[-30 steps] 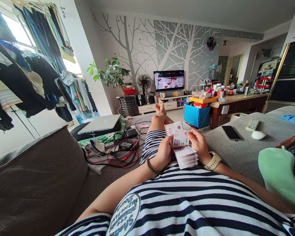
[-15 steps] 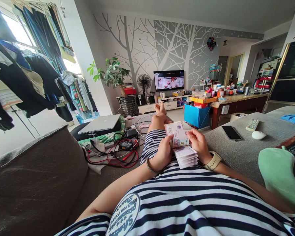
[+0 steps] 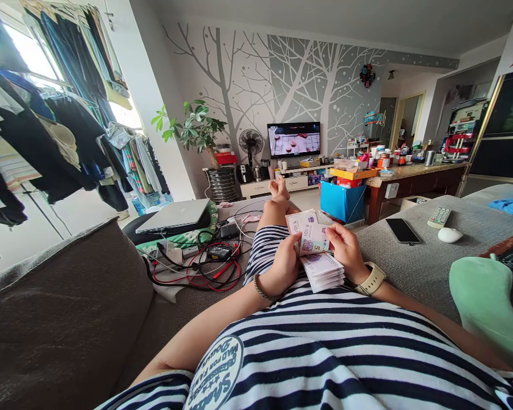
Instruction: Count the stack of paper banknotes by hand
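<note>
Above my lap, my left hand (image 3: 285, 263) is closed on a fan of banknotes (image 3: 301, 221), thumb laid over their left side. My right hand (image 3: 346, 250) pinches the right edge of the front note, a purplish banknote (image 3: 312, 236) marked with a 5. Below this, the other ends of several notes (image 3: 322, 270) spread in steps toward my belly. How these lower ends pass through the left hand is hidden behind the fingers. A braided bracelet circles my left wrist, and a pale watch (image 3: 371, 279) sits on the right one.
To the left on the grey couch lie tangled cables (image 3: 214, 256) and a closed laptop (image 3: 174, 216). At the right are a phone (image 3: 403, 231), a remote control (image 3: 439, 217), a white mouse (image 3: 450, 235) and a green cushion (image 3: 479, 296). Beyond my feet stands a television (image 3: 294, 140).
Both hands keep their grip on the banknotes. The lower note ends have shifted very slightly and lie closer together; the television picture differs a little.
</note>
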A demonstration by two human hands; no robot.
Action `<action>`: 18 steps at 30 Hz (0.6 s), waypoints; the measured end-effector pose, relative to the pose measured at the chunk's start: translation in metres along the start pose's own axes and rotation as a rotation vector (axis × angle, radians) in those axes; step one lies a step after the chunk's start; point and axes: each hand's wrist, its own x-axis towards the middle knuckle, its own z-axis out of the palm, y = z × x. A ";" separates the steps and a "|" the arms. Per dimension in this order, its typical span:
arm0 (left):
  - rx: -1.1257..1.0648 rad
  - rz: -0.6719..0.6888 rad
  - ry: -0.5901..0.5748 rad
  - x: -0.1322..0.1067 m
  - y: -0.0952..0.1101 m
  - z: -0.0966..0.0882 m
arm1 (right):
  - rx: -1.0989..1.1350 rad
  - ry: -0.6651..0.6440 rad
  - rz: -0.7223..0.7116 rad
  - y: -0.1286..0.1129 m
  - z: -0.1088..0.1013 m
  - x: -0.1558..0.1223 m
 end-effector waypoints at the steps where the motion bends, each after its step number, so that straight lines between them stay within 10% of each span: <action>1: 0.003 -0.001 0.000 0.000 0.000 -0.001 | 0.011 -0.010 0.000 -0.001 0.000 -0.001; 18: 0.071 0.014 0.003 -0.005 0.000 -0.009 | -0.063 0.029 0.033 0.005 0.007 0.002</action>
